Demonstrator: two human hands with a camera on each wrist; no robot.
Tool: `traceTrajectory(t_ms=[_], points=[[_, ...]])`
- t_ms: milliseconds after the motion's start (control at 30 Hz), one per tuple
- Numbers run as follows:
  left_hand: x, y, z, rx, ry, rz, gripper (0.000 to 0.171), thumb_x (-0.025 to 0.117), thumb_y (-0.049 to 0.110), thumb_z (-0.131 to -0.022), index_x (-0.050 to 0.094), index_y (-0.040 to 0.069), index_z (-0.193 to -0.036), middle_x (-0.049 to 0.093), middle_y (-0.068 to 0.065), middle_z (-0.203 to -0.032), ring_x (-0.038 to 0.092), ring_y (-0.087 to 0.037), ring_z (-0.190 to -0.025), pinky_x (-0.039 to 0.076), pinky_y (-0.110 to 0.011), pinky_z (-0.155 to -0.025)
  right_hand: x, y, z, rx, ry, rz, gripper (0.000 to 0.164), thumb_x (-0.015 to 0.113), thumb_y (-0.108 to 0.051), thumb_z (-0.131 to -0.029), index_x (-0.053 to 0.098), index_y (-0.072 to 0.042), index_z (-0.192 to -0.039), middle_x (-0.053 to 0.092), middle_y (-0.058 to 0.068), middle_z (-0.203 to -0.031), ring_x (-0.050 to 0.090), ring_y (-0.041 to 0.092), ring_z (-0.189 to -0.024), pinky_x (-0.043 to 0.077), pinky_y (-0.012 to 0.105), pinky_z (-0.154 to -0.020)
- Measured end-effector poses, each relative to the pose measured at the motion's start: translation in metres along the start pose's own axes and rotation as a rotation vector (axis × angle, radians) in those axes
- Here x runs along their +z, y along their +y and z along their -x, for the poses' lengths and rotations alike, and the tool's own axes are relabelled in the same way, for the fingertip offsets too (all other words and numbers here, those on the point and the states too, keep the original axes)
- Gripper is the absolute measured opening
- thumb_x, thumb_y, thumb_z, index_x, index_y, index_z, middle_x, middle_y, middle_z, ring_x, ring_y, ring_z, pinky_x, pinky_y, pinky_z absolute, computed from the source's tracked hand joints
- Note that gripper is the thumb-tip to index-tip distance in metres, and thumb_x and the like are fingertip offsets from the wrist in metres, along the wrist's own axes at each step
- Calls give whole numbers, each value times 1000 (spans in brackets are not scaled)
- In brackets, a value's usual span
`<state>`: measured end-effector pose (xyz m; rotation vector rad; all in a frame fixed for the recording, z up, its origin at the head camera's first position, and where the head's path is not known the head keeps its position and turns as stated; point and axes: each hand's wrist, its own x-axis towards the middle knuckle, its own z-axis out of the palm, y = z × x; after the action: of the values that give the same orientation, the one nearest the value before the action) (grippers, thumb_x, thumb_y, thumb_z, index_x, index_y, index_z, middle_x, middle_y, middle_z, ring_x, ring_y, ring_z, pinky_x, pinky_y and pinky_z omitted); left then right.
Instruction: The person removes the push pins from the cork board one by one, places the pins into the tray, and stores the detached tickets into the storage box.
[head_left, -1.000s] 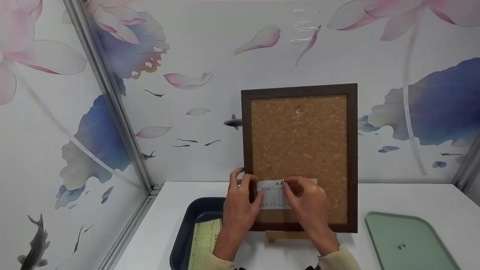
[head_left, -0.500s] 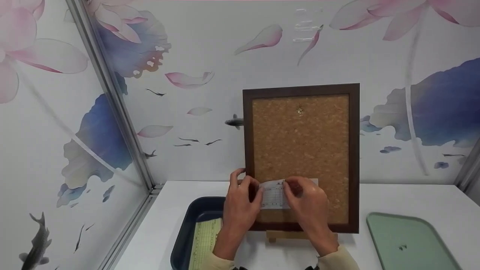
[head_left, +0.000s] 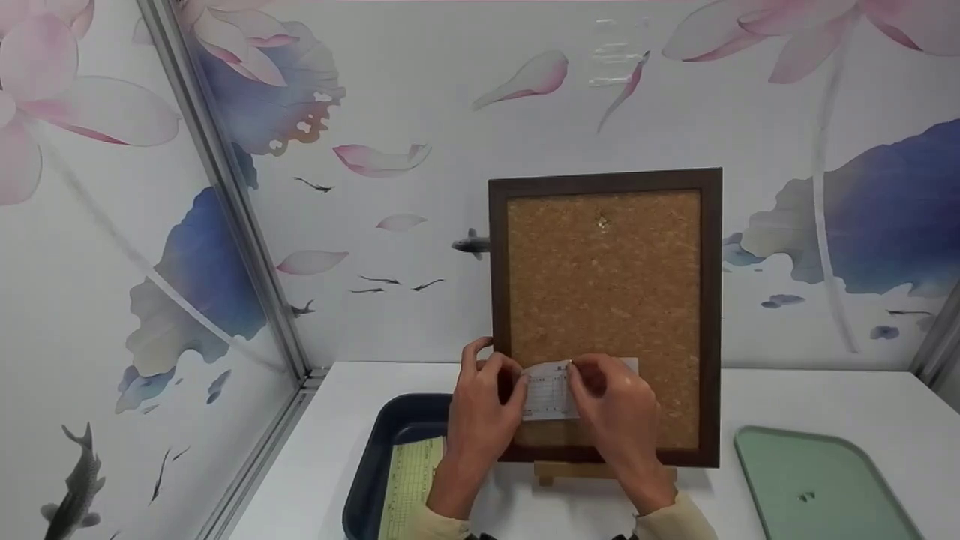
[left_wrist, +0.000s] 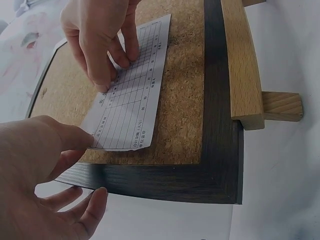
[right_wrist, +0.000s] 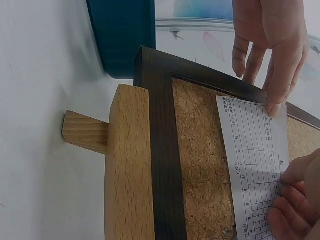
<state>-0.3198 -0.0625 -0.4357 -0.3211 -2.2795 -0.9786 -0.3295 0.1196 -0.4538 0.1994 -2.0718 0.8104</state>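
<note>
A white receipt slip with a printed grid lies against the lower part of the framed cork board. My left hand pinches the slip's upper left corner, and that corner bows slightly off the cork. In the left wrist view, other fingers of this hand reach past the dark frame. My right hand pinches a tiny shiny push pin at the slip's top edge, the pin mostly hidden by the fingertips. Right fingers lie curled over the slip in the right wrist view.
A wooden easel ledge supports the board. A clear pin sits near the board's top. Left stands a dark blue tray with yellow printed sheets. A green tray with small shiny pins lies right.
The slip's upper left corner has lifted and curved beside my left thumb. Less of the shiny pin shows at my right fingertips. Otherwise the hands stay almost in place.
</note>
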Motion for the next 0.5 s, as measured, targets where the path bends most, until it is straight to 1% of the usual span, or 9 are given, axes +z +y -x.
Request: traceTrajectory(t_ms=[267,500], points=[[1,1,-1,-7,-3,1,10,83,15,-96,73,16,-99,55,-11,-152,75,-22,-113,63,-39,-94,0,0,0,19,-9,-5,9,85,-20,-93,79,-15,-98,78,-1,-87,69,8,-72,59,34,-64],[1,0,-1,-18,-6,-4,10,83,15,-96,73,15,-100,55,-11,-153,75,-21,-113,63,-38,-95,0,1,0,31,-13,-8,10,86,-20,-93,78,-15,-98,77,-1,-85,69,8,-71,57,33,-63]])
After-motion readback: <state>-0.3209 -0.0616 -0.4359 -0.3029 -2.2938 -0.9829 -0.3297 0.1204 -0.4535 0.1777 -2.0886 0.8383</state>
